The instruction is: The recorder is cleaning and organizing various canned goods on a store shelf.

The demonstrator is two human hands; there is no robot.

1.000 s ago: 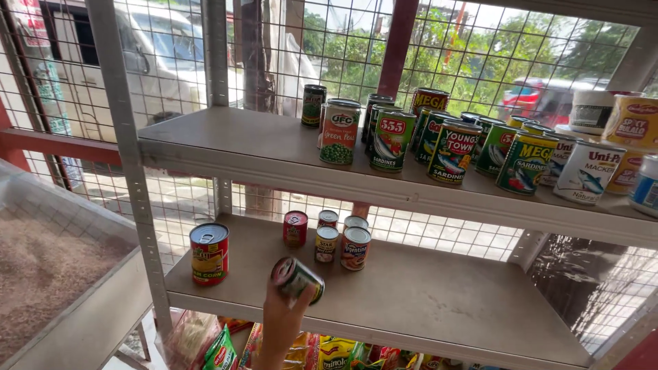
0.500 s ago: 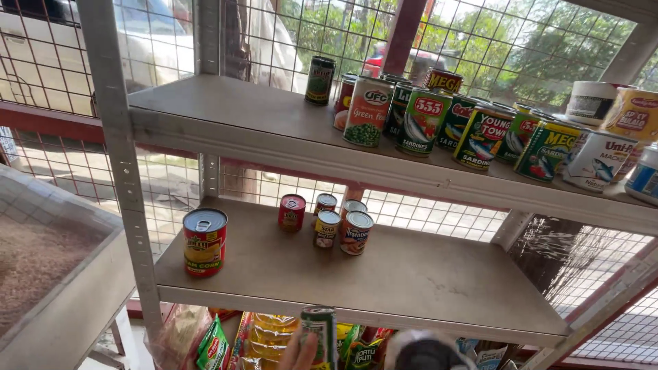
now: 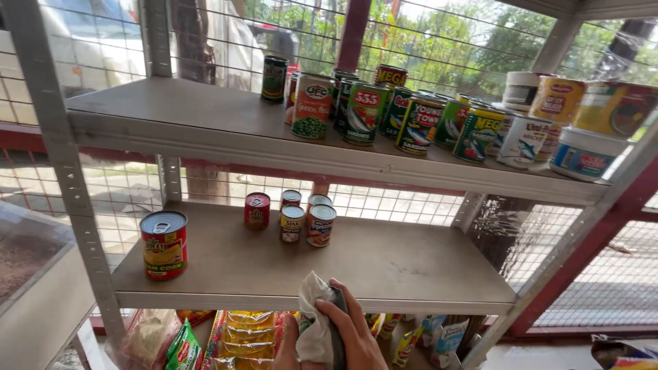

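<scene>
My right hand [image 3: 343, 336] is at the bottom centre, just in front of the middle shelf's front edge [image 3: 274, 300]. It is shut on a crumpled grey-white cloth [image 3: 314, 322], which touches that edge. My left hand is out of view. On the grey metal middle shelf a large red and yellow can [image 3: 163, 243] stands at the front left. Several small cans [image 3: 301, 219] stand together near the back, a forearm's length from my hand.
The upper shelf [image 3: 171, 113] carries a dense row of green, red and white cans [image 3: 411, 116] and tubs [image 3: 582, 151] towards the right. Snack packets [image 3: 240, 339] lie under the middle shelf. Wire mesh backs the rack. A glass-topped bin [image 3: 27, 253] sits at the left.
A second ago a hand held a can up at the middle shelf's front. That can has dropped out of view, and my right hand now grips a cloth at the edge.
</scene>
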